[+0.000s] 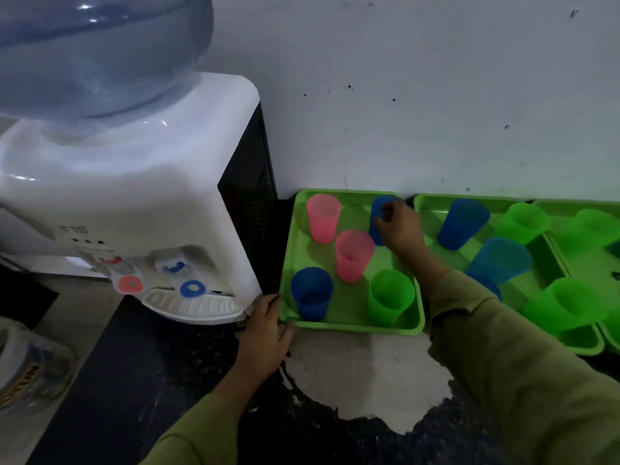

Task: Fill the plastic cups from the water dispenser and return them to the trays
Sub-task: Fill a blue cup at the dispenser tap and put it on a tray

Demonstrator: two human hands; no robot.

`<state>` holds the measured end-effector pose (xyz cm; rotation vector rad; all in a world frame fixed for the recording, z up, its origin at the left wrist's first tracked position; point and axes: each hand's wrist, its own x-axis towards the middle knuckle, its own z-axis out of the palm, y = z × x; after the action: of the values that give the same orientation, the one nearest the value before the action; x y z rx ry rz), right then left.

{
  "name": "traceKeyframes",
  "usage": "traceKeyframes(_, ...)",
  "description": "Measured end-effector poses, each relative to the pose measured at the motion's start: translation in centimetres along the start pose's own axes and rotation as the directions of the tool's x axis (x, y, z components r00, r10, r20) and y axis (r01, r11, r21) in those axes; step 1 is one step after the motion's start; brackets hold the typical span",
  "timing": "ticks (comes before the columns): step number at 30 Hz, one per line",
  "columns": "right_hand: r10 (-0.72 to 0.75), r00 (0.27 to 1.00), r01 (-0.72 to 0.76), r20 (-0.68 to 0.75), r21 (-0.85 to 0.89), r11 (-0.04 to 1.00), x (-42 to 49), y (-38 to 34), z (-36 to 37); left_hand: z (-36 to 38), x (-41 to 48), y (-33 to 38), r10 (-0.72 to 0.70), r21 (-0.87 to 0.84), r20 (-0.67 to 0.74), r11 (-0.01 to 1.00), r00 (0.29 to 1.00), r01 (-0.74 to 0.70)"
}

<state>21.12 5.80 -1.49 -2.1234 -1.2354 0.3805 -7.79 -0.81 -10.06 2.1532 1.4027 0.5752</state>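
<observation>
A white water dispenser [134,203] with a blue bottle on top stands at the left, its red tap [129,284] and blue tap [192,288] above a drip tray. Beside it lies a green tray [352,325] holding two pink cups [322,218], a blue cup [311,293], a green cup [389,295] and a far blue cup [380,206]. My right hand [401,226] is shut on that far blue cup. My left hand [265,333] rests flat at the tray's near left corner, fingers apart, holding nothing.
A second green tray [583,344] to the right carries blue and green cups, and a third tray edge shows at the far right. A white wall runs behind. The dark counter has a worn pale patch [365,374] in front. A container [27,367] stands low at the left.
</observation>
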Motion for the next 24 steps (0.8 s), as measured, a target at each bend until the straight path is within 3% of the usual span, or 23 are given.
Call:
traceKeyframes(5, 0.000, 1.000, 0.005, 0.027, -0.169, 0.986, 2.8, 1.8, 0.0, 0.2, 0.2, -0.5, 0.009, 0.008, -0.021, 1.000, 1.000, -0.008)
traceKeyframes(11, 0.096, 0.987, -0.081, 0.126, -0.124, 0.989, 4.4, 3.0, 0.7, 0.1, 0.2, -0.8, 0.015, 0.037, -0.028, 0.999, 1.000, -0.014)
traceKeyframes(18, 0.106, 0.994, -0.105, 0.012, -0.035, 0.994, 4.0, 2.7, 0.6, -0.3, 0.2, -0.9, 0.028, 0.046, -0.016, 0.999, 0.999, -0.027)
traceKeyframes(24, -0.006, 0.984, 0.028, -0.179, 0.117, 0.993, 1.7, -0.7, -2.7, -2.0, -0.2, 0.2, 0.041, -0.017, -0.081, 0.999, 0.996, -0.043)
